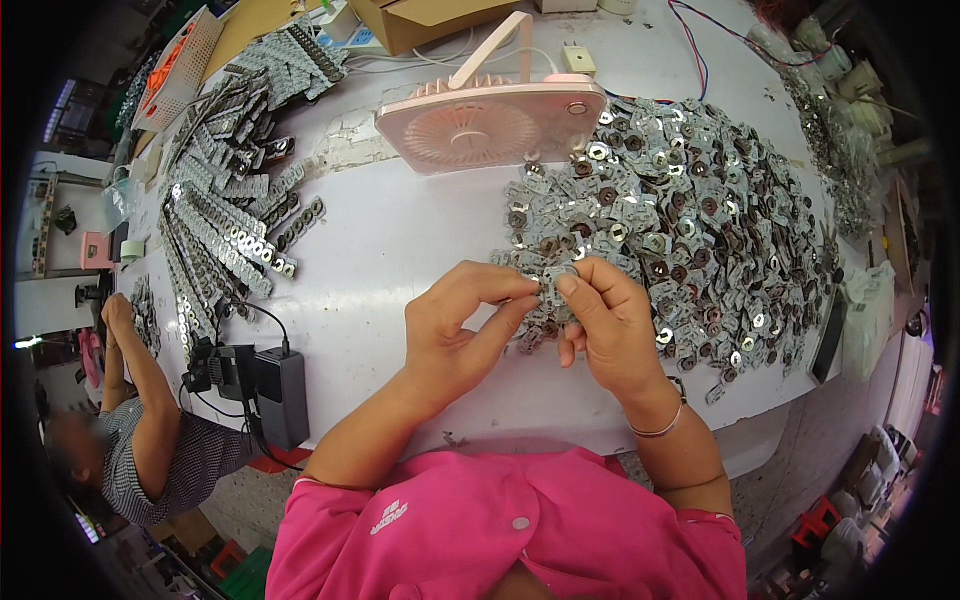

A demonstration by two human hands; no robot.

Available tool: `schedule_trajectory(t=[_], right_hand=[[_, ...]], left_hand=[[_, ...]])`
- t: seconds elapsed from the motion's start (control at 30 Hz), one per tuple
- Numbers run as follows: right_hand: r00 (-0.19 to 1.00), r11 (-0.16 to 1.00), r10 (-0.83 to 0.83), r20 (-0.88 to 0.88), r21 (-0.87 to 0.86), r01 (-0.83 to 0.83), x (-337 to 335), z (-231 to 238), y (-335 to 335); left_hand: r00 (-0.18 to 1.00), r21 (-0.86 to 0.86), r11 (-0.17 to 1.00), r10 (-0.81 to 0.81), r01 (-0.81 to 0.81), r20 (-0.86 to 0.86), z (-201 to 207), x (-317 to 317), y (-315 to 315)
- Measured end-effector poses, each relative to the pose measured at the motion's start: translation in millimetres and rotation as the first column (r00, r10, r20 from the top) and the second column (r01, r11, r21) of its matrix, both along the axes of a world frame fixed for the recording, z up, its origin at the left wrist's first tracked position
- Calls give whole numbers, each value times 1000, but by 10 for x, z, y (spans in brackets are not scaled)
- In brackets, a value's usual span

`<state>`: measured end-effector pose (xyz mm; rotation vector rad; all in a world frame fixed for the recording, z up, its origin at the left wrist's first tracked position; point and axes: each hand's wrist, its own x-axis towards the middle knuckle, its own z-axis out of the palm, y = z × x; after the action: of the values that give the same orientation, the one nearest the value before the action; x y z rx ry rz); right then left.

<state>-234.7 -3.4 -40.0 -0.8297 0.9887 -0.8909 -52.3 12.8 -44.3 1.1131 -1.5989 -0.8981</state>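
Observation:
A small grey metal part (557,290) is pinched between the thumb and fingers of my right hand (612,325), above the near left edge of a heap of loose parts. Close beside it my left hand (455,325) is closed, thumb and forefinger almost together at the part's left edge. Whatever lies between those two fingertips is too small to name. The broad heap of small metal parts (690,230) spreads to the right, grey plates with round dark or shiny discs. Stacked rows of similar parts (225,225) lie in long strips on the left.
A pink fan (490,125) stands at the table's back middle. On the near left sits a black box (281,398) with cables. A white basket (180,75), a cardboard box (430,20) and a plastic bag (868,320) edge the white table (370,225). Another person (150,440) sits at left.

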Motion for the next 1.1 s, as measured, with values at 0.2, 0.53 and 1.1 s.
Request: schedule_trajectory(t=[0.2,0.53,1.1], right_hand=[[759,860,-130,-639,-453,-234,-187,25,-144],[936,959,242,-257,-82,-270,-214,122,-138],[986,987,156,56,-59,-153,-110,12,-58]], left_hand=[[943,280,959,46,51,-329,-35,-22,-73],[852,543,799,76,258,-517,33,178,-91],[794,424,863,46,273,-606,-13,74,-37]])
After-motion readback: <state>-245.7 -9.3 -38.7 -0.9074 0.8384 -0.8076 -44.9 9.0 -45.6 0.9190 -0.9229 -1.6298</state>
